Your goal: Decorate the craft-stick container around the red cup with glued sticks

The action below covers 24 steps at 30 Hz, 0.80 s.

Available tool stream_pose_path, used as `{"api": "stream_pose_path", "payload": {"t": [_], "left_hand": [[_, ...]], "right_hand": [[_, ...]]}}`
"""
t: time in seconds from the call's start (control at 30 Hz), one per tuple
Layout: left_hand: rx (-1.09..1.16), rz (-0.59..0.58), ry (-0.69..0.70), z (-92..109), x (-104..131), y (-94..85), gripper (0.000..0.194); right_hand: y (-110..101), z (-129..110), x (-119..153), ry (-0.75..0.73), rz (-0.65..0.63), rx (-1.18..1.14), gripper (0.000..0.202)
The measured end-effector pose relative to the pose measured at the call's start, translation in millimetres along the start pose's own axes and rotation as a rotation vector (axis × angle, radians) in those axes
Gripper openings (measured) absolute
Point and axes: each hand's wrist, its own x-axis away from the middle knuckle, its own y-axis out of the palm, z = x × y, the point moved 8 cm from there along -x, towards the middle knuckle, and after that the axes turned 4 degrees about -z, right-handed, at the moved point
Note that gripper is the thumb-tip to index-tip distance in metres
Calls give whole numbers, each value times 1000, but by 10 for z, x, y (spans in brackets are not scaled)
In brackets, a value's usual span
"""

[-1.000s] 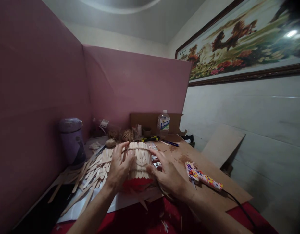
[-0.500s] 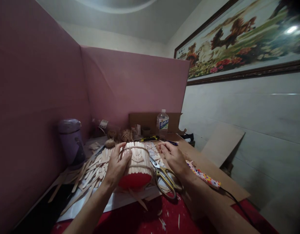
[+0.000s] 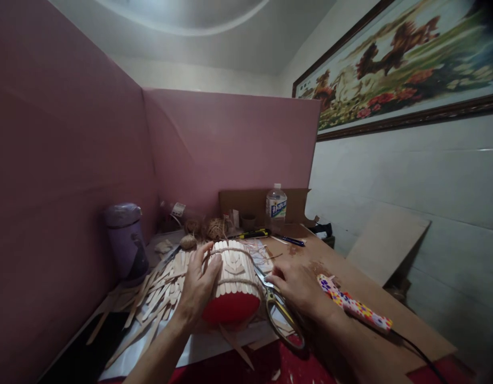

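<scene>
A round container faced with upright wooden craft sticks (image 3: 226,272) lies tilted on the table, its red base turned toward me. Two bands of twine circle it, and small leaf-shaped wood pieces decorate its side. My left hand (image 3: 202,277) grips its left side, thumb on the sticks. Just right of the container are scissors (image 3: 284,320) with gold handles, blades pointing away from me. My right hand (image 3: 292,282) has its fingers curled at the scissors' pivot and covers part of one handle.
Loose craft sticks (image 3: 162,288) lie heaped on the left by a purple flask (image 3: 128,240). Behind are twine balls (image 3: 217,228), a yellow-black cutter (image 3: 254,233), a pen (image 3: 293,241) and a plastic bottle (image 3: 276,208). A flower-patterned corded tool (image 3: 354,304) lies on the right.
My right hand has come back toward me, from beyond the scissors down to their pivot. My left hand keeps its hold on the container. The view has shifted slightly.
</scene>
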Motion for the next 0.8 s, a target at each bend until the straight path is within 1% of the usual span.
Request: {"api": "stream_pose_path", "payload": {"t": [0.1, 0.2, 0.27, 0.33, 0.47, 0.67, 0.73, 0.8], "left_hand": [[4, -2, -20, 5, 5, -7, 44], [12, 2, -32, 2, 1, -22, 44], [15, 5, -33, -7, -8, -31, 43], [25, 5, -52, -42, -19, -39, 42], [48, -3, -97, -146, -51, -47, 39], [57, 31, -145, -275, -99, -80, 41], [67, 35, -146, -288, -104, -78, 43], [74, 49, -143, -297, -105, -83, 45]], "right_hand": [[61, 7, 39, -13, -108, 81, 15], [121, -5, 73, -19, -159, 160, 22], [164, -16, 96, -16, -190, 201, 23], [175, -32, 117, -12, -189, 211, 24], [175, -76, 155, -32, -164, 183, 36], [237, -55, 160, -41, -197, 166, 31], [249, -6, 122, -30, -193, 115, 31], [233, 98, 55, 26, -145, -23, 28]]}}
